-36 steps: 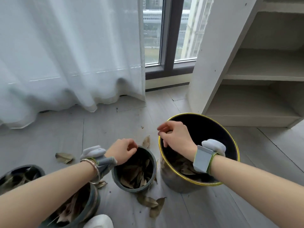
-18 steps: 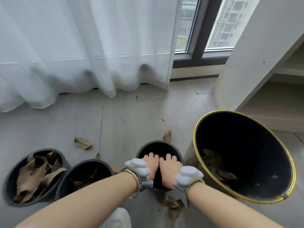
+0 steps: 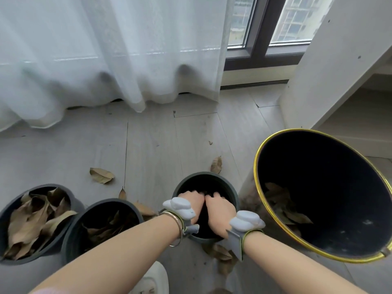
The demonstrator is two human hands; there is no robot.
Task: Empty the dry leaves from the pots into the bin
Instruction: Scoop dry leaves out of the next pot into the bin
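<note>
While both hands reach down into the same grey pot (image 3: 230, 188), the left hand (image 3: 192, 203) and right hand (image 3: 220, 213) sit side by side, touching or nearly so, with fingers pointing down into the dark interior; fingertips are hidden, so I cannot tell whether either has hold of any leaves or how far the fingers are curled. Each wrist carries a pale grey strapped device, left device (image 3: 180, 206), right device (image 3: 246, 221), and the left wrist also has a thin metal bangle (image 3: 179, 224). This pot stands on the grey plank floor (image 3: 152, 145), just left of the bin (image 3: 275, 141) (black inside, gold rim), which is tilted toward the camera and holds a few dry leaves (image 3: 282, 206) on its lower left side. Two more grey pots stand to the left: the middle pot (image 3: 70, 240) with some brown leaves deep inside, and the far-left pot (image 3: 73, 198) filled with dry leaves, the two touching or nearly so. Loose leaves lie on the floor: one (image 3: 101, 175) beyond the left pots, one (image 3: 216, 164) just behind the reached-into pot, several (image 3: 222, 254) under the right wrist. White sheer curtain (image 3: 106, 60) hangs at the back, window (image 3: 275, 28) to its right, pale shelving unit (image 3: 339, 71) at far right. White shoe toe (image 3: 156, 281) at bottom edge.
</note>
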